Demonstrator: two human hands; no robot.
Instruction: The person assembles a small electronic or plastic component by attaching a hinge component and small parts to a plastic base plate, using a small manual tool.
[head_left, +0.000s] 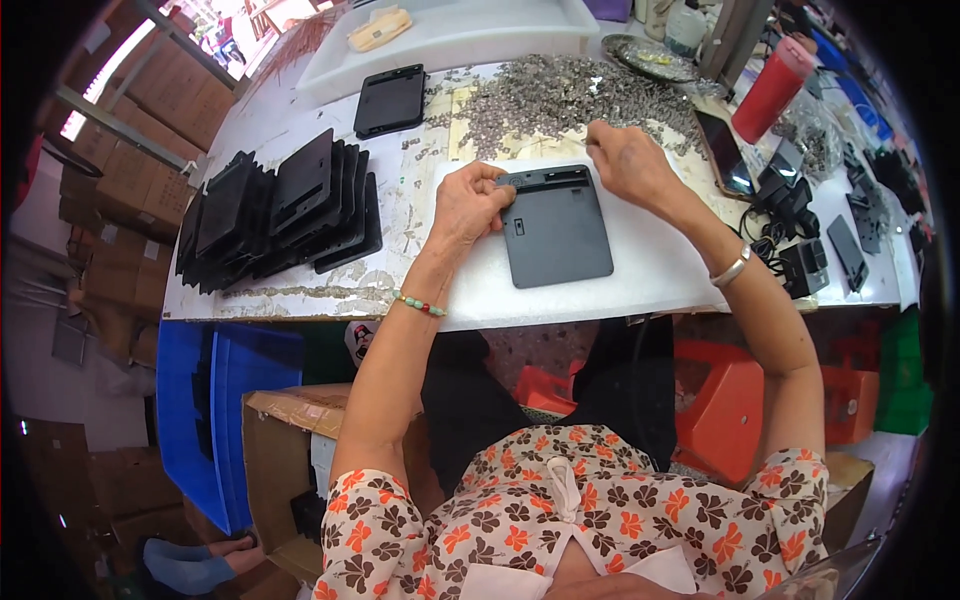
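A dark grey, flat plastic panel [558, 237] lies on a white sheet [462, 295] in front of me, with a long slot near its far edge and a small square cutout at its left. My left hand [470, 205] is closed at the panel's far left corner, thumb and fingertips pressed on it. Just beyond the far right corner, my right hand [630, 162] has its fingers pinched together, apart from the panel. Whatever those fingertips hold is too small to make out. Many small metal pieces [570, 100] are spread across the table beyond both hands.
Stacked dark panels [310, 195] lean at the left, and another black panel [390, 100] lies farther back. A white tray [450, 45] is behind. On the right are a phone [725, 150], a red bottle [773, 90] and black parts [800, 265]. Blue bins [235, 420] stand below the table.
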